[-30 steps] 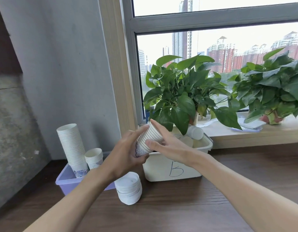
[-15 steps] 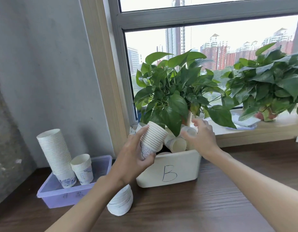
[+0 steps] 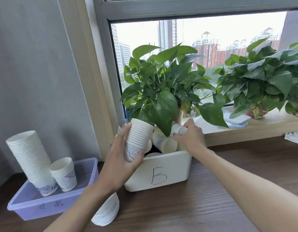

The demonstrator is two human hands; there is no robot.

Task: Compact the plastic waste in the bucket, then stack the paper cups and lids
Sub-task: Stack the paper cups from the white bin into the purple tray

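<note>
My left hand (image 3: 121, 158) grips a tilted stack of nested white paper cups (image 3: 139, 138) above the left end of a white bin (image 3: 161, 171) marked "B". My right hand (image 3: 190, 136) reaches into the bin and pinches a single paper cup (image 3: 178, 129) lying on its side. More loose cups (image 3: 165, 143) lie inside the bin. A tall cup stack (image 3: 31, 156) and a short stack (image 3: 64, 173) stand in a purple tray (image 3: 84, 166) at left. A pile of white lids (image 3: 108, 213) sits on the table under my left forearm.
A leafy potted plant (image 3: 163, 91) hangs over the back of the bin, and a second plant (image 3: 265, 84) stands on the windowsill (image 3: 262, 126) at right. Crumpled paper (image 3: 294, 137) lies at the far right. The dark wooden table (image 3: 186, 206) extends in front.
My right hand left the held stack and moved into the bin, where it now pinches a loose cup. The left hand keeps the stack; the view shifted closer.
</note>
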